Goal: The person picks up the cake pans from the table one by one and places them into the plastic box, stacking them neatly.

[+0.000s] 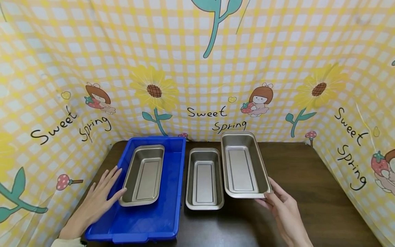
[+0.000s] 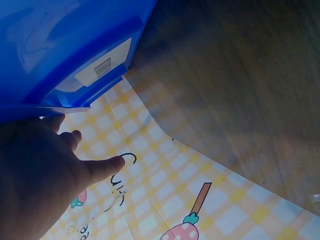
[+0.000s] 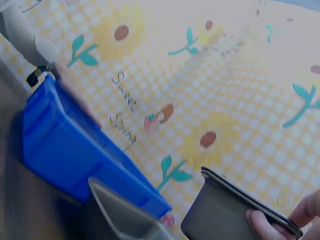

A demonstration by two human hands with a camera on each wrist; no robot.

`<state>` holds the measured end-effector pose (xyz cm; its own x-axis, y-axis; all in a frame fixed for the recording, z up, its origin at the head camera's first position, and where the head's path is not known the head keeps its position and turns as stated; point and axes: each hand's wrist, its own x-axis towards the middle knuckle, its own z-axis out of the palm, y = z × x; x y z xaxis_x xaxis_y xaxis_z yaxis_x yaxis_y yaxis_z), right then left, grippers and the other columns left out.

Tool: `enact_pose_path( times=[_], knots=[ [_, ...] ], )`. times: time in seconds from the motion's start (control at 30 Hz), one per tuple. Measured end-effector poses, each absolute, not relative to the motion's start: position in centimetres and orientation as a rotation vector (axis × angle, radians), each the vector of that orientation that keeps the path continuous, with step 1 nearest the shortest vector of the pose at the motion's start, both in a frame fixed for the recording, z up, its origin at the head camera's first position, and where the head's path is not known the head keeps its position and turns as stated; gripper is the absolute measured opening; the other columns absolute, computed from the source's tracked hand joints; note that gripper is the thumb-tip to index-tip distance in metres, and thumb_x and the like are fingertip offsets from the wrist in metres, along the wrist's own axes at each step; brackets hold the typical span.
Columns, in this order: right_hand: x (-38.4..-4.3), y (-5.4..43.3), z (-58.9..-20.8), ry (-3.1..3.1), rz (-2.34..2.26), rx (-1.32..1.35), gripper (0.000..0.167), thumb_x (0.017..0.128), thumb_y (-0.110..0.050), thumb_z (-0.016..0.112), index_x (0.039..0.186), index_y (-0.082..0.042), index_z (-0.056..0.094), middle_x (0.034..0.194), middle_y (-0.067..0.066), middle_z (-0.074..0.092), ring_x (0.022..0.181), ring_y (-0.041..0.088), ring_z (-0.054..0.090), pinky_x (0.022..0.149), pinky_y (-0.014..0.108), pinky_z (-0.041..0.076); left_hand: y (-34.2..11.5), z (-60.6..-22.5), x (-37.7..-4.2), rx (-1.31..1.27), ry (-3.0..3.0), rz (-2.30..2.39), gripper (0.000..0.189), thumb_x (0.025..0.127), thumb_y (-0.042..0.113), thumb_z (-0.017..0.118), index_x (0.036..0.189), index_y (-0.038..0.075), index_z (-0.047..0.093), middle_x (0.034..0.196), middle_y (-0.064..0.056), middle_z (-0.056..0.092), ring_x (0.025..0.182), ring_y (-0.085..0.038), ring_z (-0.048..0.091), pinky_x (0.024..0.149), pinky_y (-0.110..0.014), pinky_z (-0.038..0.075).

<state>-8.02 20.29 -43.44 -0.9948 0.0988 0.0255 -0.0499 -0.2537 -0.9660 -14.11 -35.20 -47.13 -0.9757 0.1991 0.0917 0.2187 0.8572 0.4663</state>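
Note:
My right hand pinches the near right corner of a metal loaf pan, thumb on the rim and fingers beneath. This pan is raised over the dark table and tilted; in the right wrist view the loaf pan shows a doubled rim line. Another loaf pan stands just left of it on the table. A further loaf pan lies inside the blue bin, toward its left wall. My left hand lies over that wall with fingers spread, thumb tip right at the pan's rim.
The dark wooden table extends to the right of the raised pan. A yellow checked cloth with printed flowers hangs behind and along both sides. The bin's outer wall carries a barcode label in the left wrist view.

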Motion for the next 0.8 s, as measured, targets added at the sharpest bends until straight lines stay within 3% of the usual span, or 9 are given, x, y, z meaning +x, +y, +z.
enact_pose_path(
  times=[0.2, 0.4, 0.8],
  knots=[
    [-8.8, 18.2, -41.3, -1.841, 2.419, -0.087, 0.06, 0.101, 0.012, 0.052, 0.159, 0.011, 0.034, 0.123, 0.008, 0.073, 0.109, 0.017, 0.073, 0.091, 0.035, 0.06, -35.3, -47.1, -14.0, -0.333, -2.987, -0.764, 0.08, 0.109, 0.045, 0.056, 0.172, 0.017, 0.015, 0.178, -0.013, 0.005, 0.162, -0.041, -0.007, 0.114, -0.081, -0.007],
    [-9.9, 15.5, -40.2, -1.807, 2.431, -0.078, 0.06, 0.099, 0.013, 0.053, 0.157, 0.012, 0.038, 0.108, 0.012, 0.07, 0.099, 0.016, 0.074, 0.087, 0.034, 0.061, -35.3, -47.1, -13.9, -0.34, -2.98, -0.773, 0.08, 0.109, 0.044, 0.056, 0.172, 0.016, 0.015, 0.178, -0.014, 0.007, 0.162, -0.042, -0.006, 0.116, -0.078, -0.009],
    [-12.1, 9.3, -39.4, -1.726, 2.509, -0.037, 0.06, 0.093, 0.016, 0.052, 0.152, 0.014, 0.045, 0.1, 0.013, 0.058, 0.092, 0.016, 0.074, 0.085, 0.034, 0.062, -35.4, -47.0, -13.9, -0.343, -2.98, -0.784, 0.08, 0.109, 0.044, 0.056, 0.172, 0.016, 0.015, 0.178, -0.012, 0.005, 0.162, -0.041, -0.007, 0.116, -0.078, -0.01]
  ],
)
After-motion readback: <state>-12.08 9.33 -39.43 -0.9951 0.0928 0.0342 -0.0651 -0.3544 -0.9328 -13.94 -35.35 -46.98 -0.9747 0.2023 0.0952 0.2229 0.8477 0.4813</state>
